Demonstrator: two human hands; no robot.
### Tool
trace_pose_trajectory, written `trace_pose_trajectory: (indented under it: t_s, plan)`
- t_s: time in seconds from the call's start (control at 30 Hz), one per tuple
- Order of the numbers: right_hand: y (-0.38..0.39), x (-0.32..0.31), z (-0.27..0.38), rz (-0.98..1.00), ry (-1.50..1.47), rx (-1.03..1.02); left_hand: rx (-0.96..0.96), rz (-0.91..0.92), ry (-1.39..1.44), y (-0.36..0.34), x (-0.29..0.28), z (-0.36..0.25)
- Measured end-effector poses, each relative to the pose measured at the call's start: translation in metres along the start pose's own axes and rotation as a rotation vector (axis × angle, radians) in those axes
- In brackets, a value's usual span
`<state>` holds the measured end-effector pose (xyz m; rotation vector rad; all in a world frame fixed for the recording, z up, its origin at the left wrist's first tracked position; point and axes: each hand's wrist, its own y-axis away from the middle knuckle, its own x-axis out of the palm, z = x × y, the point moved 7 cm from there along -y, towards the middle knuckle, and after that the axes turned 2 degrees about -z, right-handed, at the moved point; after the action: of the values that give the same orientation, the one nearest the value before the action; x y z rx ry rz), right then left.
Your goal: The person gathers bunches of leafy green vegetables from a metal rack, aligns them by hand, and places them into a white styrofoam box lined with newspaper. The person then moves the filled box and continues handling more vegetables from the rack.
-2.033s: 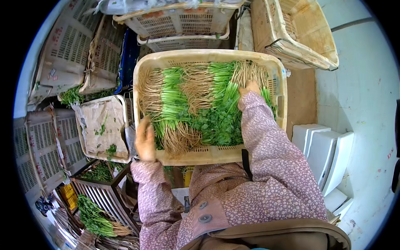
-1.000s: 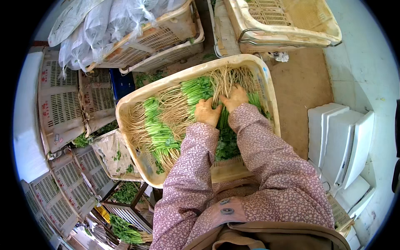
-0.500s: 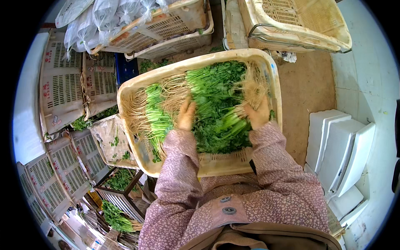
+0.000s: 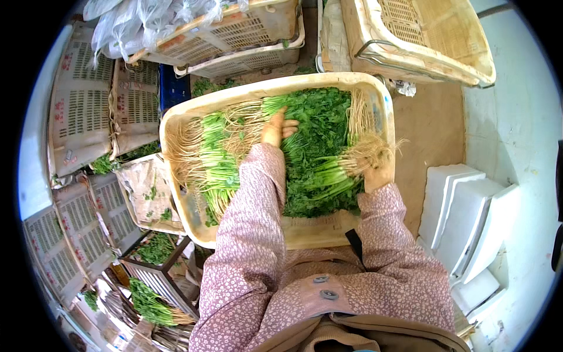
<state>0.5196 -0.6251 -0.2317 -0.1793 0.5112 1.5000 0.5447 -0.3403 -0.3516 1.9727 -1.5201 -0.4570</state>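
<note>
A wide cream plastic crate (image 4: 275, 88) in front of me holds rows of coriander (image 4: 316, 126), with green leaves, pale stems and long tan roots. My left hand (image 4: 278, 127) lies over the stems and leaves near the middle of the crate, its fingers apart and nothing in them. At the crate's right side, my right hand (image 4: 380, 171) grips the root end of a coriander bunch (image 4: 328, 178). That bunch's stems point left across the leaves. Tangled roots cover most of the right hand's fingers.
Stacked crates with knotted plastic bags (image 4: 141, 23) stand at the far left. A deep cream crate (image 4: 422, 41) is at the far right. White foam boxes (image 4: 469, 217) lean by the right wall. More crates (image 4: 82, 100) line the left, near loose greens (image 4: 149, 302).
My left hand has moved away from me and slightly right, over the greens. My right hand has shifted right and nearer me, with the bunch's roots now gathered at it.
</note>
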Motion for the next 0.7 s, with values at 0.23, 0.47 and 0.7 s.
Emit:
trace_pose_trajectory:
  t_s: [0.23, 0.47, 0.7]
  plan:
    - [-0.077, 0.029, -0.008, 0.129, 0.184, 0.322, -0.066, -0.072, 0.182, 0.004, -0.003, 0.003]
    - [-0.156, 0.104, -0.091, 0.321, 0.523, 0.604, 0.027, -0.021, 0.189, -0.003, -0.001, 0.014]
    - [-0.107, 0.046, -0.027, 0.155, 0.272, 0.273, -0.037, -0.061, 0.203, -0.010, -0.007, 0.014]
